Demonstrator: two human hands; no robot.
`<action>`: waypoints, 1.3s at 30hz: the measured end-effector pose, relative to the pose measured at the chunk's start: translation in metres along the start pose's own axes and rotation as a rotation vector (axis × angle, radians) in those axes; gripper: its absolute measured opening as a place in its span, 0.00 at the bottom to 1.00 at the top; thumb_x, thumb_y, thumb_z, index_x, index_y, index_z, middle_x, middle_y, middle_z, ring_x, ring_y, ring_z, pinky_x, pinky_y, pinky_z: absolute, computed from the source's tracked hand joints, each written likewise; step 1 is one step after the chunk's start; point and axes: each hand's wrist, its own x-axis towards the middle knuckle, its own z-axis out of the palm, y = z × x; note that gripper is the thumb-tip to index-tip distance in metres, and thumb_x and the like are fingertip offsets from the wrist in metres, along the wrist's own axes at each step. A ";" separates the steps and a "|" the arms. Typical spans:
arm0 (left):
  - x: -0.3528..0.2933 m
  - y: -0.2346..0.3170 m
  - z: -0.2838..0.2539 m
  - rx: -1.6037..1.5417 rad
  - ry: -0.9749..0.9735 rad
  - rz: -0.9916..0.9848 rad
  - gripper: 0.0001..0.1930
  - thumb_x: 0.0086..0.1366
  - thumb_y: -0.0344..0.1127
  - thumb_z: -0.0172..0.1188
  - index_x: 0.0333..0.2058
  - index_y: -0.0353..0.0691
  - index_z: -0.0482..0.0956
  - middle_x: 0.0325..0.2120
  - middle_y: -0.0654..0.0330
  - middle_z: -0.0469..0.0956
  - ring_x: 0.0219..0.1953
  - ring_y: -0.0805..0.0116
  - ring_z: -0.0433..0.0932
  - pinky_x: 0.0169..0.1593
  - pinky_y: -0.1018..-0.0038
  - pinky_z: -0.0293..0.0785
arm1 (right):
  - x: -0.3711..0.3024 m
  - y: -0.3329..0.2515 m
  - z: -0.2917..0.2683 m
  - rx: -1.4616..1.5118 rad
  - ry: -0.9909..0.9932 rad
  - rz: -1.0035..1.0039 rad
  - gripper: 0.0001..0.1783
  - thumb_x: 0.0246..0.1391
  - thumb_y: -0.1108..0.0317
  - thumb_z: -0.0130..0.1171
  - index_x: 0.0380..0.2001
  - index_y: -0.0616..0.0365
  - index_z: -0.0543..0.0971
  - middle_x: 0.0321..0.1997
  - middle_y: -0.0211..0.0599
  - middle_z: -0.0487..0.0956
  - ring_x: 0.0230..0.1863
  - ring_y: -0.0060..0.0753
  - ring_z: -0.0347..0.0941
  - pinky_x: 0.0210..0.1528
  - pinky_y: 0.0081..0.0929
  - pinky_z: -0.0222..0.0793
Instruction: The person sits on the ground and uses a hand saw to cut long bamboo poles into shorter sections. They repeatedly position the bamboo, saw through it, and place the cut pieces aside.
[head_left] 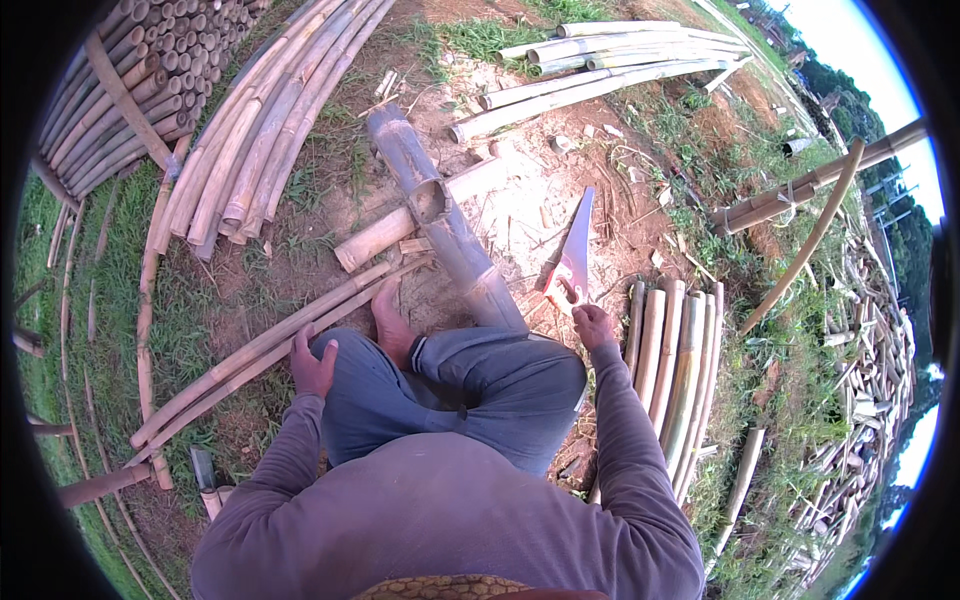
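Note:
My right hand (594, 325) is closed round the red-and-white handle of a hand saw (573, 250), whose blade points away over the dusty ground. My left hand (315, 362) rests at my left knee with thumb and fingers apart, close beside two long thin bamboo poles (270, 350). Ahead of my legs lies a thick grey bamboo log (462, 250) with a notch cut in its upper side. A shorter bamboo piece (375, 238) crosses beneath it. My bare foot (390, 320) is on the ground left of the log.
Cut bamboo poles (685, 350) lie at my right, with more poles (290, 110) at the far left and a pale bundle (600, 75) ahead. A stacked bamboo pile (150, 80) stands far left. Bamboo offcuts (860, 420) are heaped at the right. A raised pole (820, 180) juts in there.

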 end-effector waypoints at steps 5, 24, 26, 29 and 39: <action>0.000 0.019 0.015 0.349 -0.093 0.279 0.38 0.59 0.51 0.72 0.63 0.38 0.73 0.57 0.47 0.76 0.63 0.43 0.72 0.70 0.49 0.62 | 0.074 -0.126 0.060 -0.310 -0.124 -0.170 0.32 0.57 0.44 0.67 0.54 0.58 0.84 0.49 0.54 0.87 0.52 0.53 0.84 0.59 0.44 0.76; 0.046 0.031 0.006 0.399 -0.390 0.116 0.37 0.63 0.63 0.64 0.58 0.36 0.74 0.59 0.46 0.73 0.65 0.40 0.69 0.72 0.41 0.57 | 0.450 -0.320 0.320 -1.356 0.032 -0.666 0.33 0.71 0.67 0.51 0.76 0.34 0.61 0.81 0.31 0.62 0.81 0.50 0.57 0.73 0.69 0.61; 0.047 0.030 0.006 0.409 -0.408 0.127 0.37 0.65 0.63 0.62 0.58 0.34 0.73 0.58 0.43 0.73 0.64 0.37 0.69 0.70 0.40 0.59 | 0.463 -0.310 0.328 -1.346 0.024 -0.710 0.35 0.71 0.67 0.52 0.77 0.33 0.60 0.81 0.31 0.63 0.81 0.51 0.57 0.74 0.68 0.61; 0.046 0.027 0.007 0.405 -0.395 0.140 0.36 0.66 0.62 0.61 0.57 0.34 0.74 0.58 0.43 0.73 0.64 0.37 0.70 0.70 0.40 0.60 | 0.458 -0.334 0.331 -1.401 -0.029 -0.788 0.24 0.68 0.69 0.56 0.66 0.41 0.71 0.69 0.36 0.72 0.76 0.52 0.65 0.74 0.65 0.61; 0.038 0.019 0.005 0.345 -0.353 0.146 0.33 0.63 0.64 0.64 0.53 0.40 0.78 0.58 0.49 0.74 0.65 0.43 0.70 0.72 0.41 0.56 | 0.452 -0.307 0.316 -1.292 -0.131 -0.777 0.16 0.70 0.67 0.53 0.58 0.45 0.74 0.63 0.38 0.76 0.69 0.49 0.72 0.71 0.53 0.67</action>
